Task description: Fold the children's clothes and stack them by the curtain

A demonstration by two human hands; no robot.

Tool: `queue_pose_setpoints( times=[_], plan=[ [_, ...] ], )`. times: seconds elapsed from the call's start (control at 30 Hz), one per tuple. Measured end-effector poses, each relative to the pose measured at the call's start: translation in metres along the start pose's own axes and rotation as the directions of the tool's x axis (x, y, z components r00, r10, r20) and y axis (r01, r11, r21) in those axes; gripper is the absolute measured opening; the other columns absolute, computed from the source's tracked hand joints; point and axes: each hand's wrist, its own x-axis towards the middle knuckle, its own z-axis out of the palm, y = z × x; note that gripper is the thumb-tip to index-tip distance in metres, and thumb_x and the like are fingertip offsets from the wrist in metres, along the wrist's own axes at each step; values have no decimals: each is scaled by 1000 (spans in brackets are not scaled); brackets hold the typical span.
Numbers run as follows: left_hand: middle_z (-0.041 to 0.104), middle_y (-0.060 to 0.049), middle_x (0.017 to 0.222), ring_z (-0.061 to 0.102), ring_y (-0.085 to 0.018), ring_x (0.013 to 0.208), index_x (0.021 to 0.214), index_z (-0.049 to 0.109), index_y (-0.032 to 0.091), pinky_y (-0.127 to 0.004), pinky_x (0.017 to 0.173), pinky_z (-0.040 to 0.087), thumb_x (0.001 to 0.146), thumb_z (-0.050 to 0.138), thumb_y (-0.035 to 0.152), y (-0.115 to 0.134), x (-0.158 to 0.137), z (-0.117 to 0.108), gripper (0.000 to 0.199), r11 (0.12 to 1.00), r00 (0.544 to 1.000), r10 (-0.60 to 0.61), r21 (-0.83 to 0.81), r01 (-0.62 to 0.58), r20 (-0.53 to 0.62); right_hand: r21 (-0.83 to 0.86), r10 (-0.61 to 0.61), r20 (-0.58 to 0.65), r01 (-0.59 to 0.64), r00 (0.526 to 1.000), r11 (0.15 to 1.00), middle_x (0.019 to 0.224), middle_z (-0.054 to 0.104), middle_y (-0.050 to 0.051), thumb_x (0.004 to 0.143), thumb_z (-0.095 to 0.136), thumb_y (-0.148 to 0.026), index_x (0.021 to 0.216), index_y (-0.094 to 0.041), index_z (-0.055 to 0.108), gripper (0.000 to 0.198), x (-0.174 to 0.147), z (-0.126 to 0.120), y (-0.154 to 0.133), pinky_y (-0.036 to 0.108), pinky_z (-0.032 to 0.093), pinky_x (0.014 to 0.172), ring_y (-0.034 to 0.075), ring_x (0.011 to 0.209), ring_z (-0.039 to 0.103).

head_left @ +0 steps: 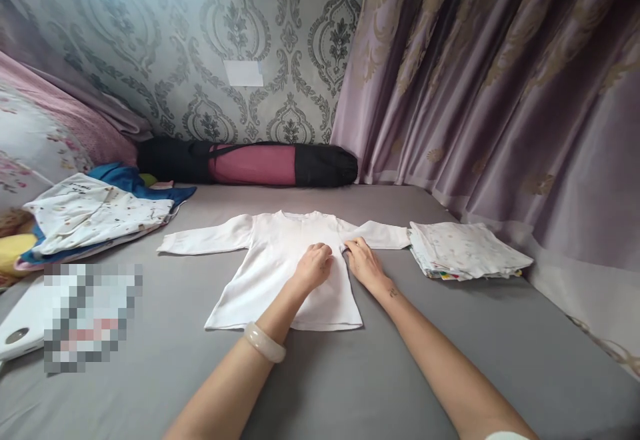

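Note:
A small white long-sleeved shirt lies flat, with its neckline at the far side and both sleeves stretched out sideways. My left hand is over the right half of its body, fingers curled inward; what they hold, if anything, is hidden. At the shirt's right side, just below the sleeve, my right hand has its bent fingertips closed on the fabric edge. The right cuff reaches a stack of folded printed cloths.
Grey sheet covers the bed surface. Folded clothes are piled at the left, near a white device and a blurred-out item. A long black and pink bag lies along the wall; purple curtains hang at the right.

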Motion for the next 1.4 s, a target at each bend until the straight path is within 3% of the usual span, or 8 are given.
queue_pose_setpoints(
  times=[0.23,0.43,0.63,0.77,1.0,1.13,1.27,1.4],
  plan=[
    [58,-15,121,50,-26,121,115,55,17,-45,111,35,90,44,20,-1,-7,23,28,994,997,71,86,-69,-25,-157,-112,99,127,989,979,118,58,9,98,30,-14,115,-22,60,35,19,0,0,27,40,81,19,99,59],
    [42,-19,145,34,-37,138,136,49,20,-59,111,29,93,46,47,5,-15,31,51,988,999,-4,157,-2,39,-217,-182,109,202,977,955,117,61,12,94,31,-8,111,-19,61,36,25,-8,8,32,40,85,23,107,57],
    [38,-20,151,28,-37,143,143,43,16,-57,114,24,94,40,50,14,-19,36,60,976,998,-45,216,36,38,-143,-193,61,200,979,969,116,64,12,92,39,-12,107,-19,65,31,40,-9,-22,34,36,96,24,112,52],
    [39,-24,149,29,-38,142,142,43,8,-58,113,26,95,37,48,21,-21,41,62,961,994,-105,253,109,-29,3,-251,129,253,959,968,123,62,7,94,39,-16,109,-20,66,32,64,5,-45,27,38,94,20,114,51],
    [44,-18,147,35,-34,139,142,42,12,-52,111,30,98,30,47,27,-24,39,58,920,993,-79,376,108,-91,-25,-110,77,112,991,993,123,62,9,95,33,-12,113,-20,67,39,118,16,-45,27,39,91,20,113,54],
    [61,-14,123,53,-29,118,117,59,16,-45,97,42,98,33,42,27,-15,24,42,932,993,-82,347,108,-88,-42,-41,25,42,999,998,127,60,10,97,30,-14,125,-21,61,42,144,14,-45,29,38,93,22,117,52],
    [65,-7,102,58,-23,97,99,60,19,-39,86,46,97,36,34,22,-5,16,29,947,990,-122,292,136,-67,-55,-36,56,39,998,998,129,60,10,96,34,-15,125,-23,62,41,163,18,-44,34,35,97,24,120,49],
    [61,-13,123,52,-29,118,115,59,15,-46,99,40,95,41,35,18,-5,24,34,923,974,-173,319,213,-149,-70,-46,88,52,995,996,127,59,13,95,37,-16,120,-21,65,38,171,24,-42,38,34,96,26,120,48]
  ],
)
